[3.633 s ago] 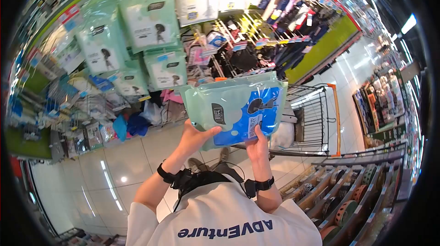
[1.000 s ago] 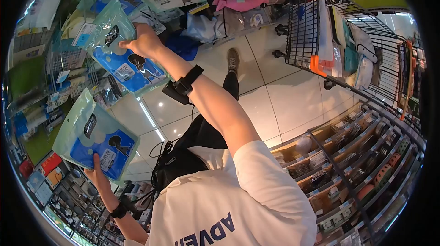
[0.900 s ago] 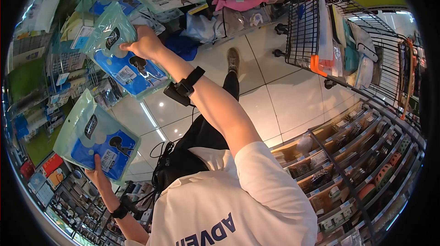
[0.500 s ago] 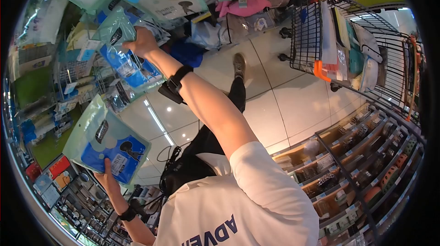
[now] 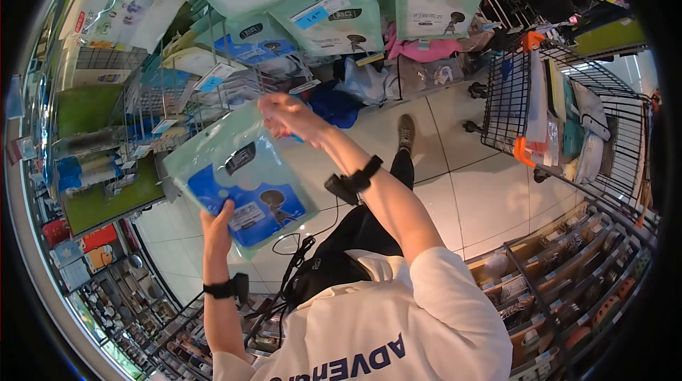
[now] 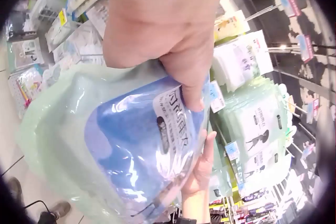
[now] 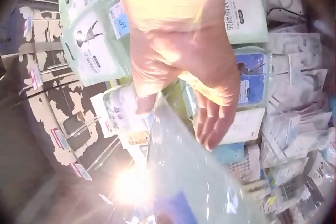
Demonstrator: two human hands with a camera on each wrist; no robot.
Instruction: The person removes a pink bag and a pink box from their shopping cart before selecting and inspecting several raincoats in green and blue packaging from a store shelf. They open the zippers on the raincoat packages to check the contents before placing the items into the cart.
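Observation:
My left hand point(image 5: 217, 228) holds a packaged raincoat point(image 5: 273, 168) by its side, thumb on the front. The clear pouch is pale green at the top, with a blue lower part and a printed figure. In the left wrist view the thumb point(image 6: 191, 95) presses beside the label. My right hand point(image 5: 297, 122) is at the pouch's upper corner, blurred in the head view. In the right wrist view its thumb point(image 7: 147, 104) and loosely bent fingers point(image 7: 212, 121) stand apart on either side of that corner. Another blue raincoat pack point(image 5: 259, 47) hangs on the rack.
Larger green raincoat packs point(image 5: 334, 22) hang at the top, with price tags point(image 5: 217, 77) on hooks. A shopping cart point(image 5: 561, 97) with goods in it stands at the right. Bins of small goods point(image 5: 554, 274) line the lower right. A foot point(image 5: 406, 132) stands on the tiled floor point(image 5: 462, 189).
Earlier the hands held two raincoat packs together, then one each. The left-hand pack has since moved up and right to the right hand, whose own pack no longer shows. The view has shifted.

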